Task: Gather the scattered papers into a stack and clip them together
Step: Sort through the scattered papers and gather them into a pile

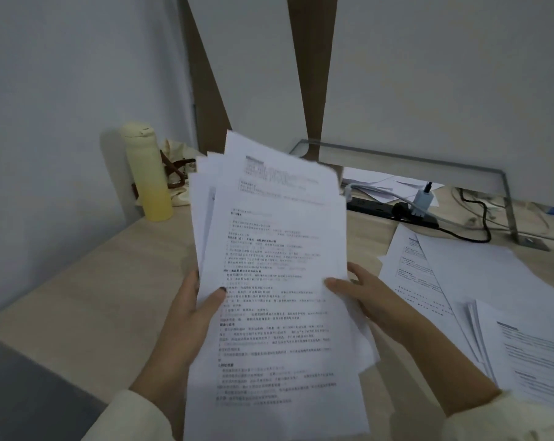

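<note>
Both the left hand (189, 310) and right hand (361, 294) are pinching the sides of a light, floppy, fanned-out bundle of papers (275, 281), so I'd grip lower and tap the edges square.

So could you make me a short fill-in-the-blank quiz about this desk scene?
1. The bundle of papers is held by ____ hands.
2. The tall bottle by the wall is pale ____ in colour.
3. More loose sheets lie on the desk to the person's ____.
4. The power strip under the shelf is ____ in colour.

Missing words: both; yellow; right; black
</note>
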The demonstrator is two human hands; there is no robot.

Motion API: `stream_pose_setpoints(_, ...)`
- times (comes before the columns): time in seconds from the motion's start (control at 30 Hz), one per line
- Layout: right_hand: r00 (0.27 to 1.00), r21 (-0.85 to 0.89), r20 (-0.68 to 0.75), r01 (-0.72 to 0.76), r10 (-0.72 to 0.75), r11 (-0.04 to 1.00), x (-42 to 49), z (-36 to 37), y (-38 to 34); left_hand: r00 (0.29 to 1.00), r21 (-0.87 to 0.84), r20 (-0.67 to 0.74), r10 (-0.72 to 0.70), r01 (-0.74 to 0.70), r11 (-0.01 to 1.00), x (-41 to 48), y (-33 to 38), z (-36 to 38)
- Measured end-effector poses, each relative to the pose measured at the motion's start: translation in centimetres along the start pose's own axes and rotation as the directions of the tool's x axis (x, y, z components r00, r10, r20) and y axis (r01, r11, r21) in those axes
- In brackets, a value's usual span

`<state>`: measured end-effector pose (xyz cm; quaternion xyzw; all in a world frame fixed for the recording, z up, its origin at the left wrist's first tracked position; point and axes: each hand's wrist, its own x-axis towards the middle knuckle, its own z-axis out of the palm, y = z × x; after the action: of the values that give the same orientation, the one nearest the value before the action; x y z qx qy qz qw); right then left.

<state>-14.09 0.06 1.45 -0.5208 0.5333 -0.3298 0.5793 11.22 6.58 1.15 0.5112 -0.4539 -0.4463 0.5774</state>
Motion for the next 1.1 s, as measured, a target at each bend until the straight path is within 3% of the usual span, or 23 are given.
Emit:
stream_pose_setpoints(0.13, 0.974, 0.102, 0.033, 0.221, -0.226, 0.970, -1.9, -0.6, -4.2, 0.985, -0.045, -0.018, 0.172, -0.172, 0.984, 0.6, 3.4, 0.2)
stream_pose_setpoints(0.23, 0.952, 0.119, 0.025, 0.299, -0.304, 0.947, -3.0, -1.1, -6.3, 0.969, -0.105, -0.042, 0.245, -0.248, 0.963, 1.8, 5.6, 0.6)
stream_pose_setpoints(0.6, 0.912, 0.228, 0.012, 0.396, -0.409, 0.890, -4.6, -1.2, -8.2, 0.943, -0.144, 0.080, 0.323, -0.309, 0.940, 3.9, 8.6, 2.8)
stream_pose_setpoints(0.73, 0.918, 0.251, -0.033, 0.390, -0.394, 0.886, -4.5, -1.3, -7.4, 0.950, -0.188, 0.130, 0.285, -0.259, 0.948, 4.0, 8.2, 3.2)
stream_pose_setpoints(0.93, 0.929, 0.195, -0.038, 0.368, -0.368, 0.909, -4.4, -0.3, -5.8, 0.971, -0.194, 0.103, 0.215, -0.193, 0.962, 3.8, 6.3, 3.2)
stream_pose_setpoints(1.1, 0.907, 0.189, -0.081, 0.421, -0.413, 0.887, -4.3, -1.2, -6.7, 0.945, -0.215, 0.080, 0.318, -0.295, 0.931, 4.1, 7.5, 2.5)
